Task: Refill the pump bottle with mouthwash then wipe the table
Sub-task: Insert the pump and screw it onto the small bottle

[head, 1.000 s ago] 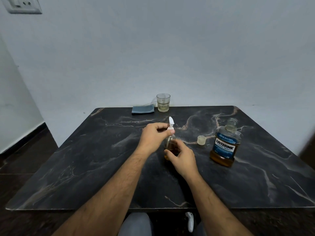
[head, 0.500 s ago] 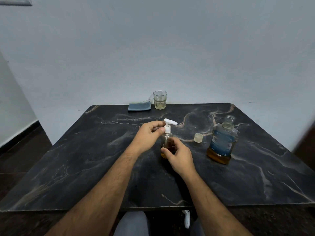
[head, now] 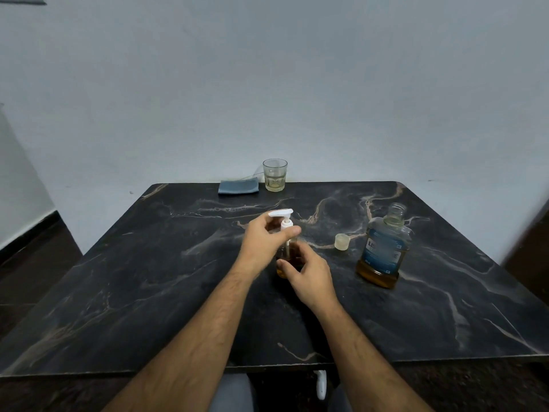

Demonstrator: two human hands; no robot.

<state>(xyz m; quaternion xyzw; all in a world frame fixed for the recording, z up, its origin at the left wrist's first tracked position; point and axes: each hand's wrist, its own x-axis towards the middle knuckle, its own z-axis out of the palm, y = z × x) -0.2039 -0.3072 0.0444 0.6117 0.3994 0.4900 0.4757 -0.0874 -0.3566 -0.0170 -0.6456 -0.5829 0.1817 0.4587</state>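
Pinching the pump head (head: 284,219), left hand (head: 265,238); right hand (head: 309,275) wraps pump bottle (head: 286,257).

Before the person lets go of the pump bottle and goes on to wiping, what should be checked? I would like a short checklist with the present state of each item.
1. Pump bottle upright on the table, steadied by the right hand: ok.
2. Pump head screwed fully tight: cannot tell; the left hand grips its collar.
3. Pump bottle holds amber liquid: ok, though the level is partly hidden by the hands.
4. Mouthwash bottle closed: not ok; its neck is open and the cap lies apart on the table.
5. Cloth available for wiping: ok, folded at the far edge beside the glass.
6. Spills on the table: cannot tell; the dark veined surface hides them.
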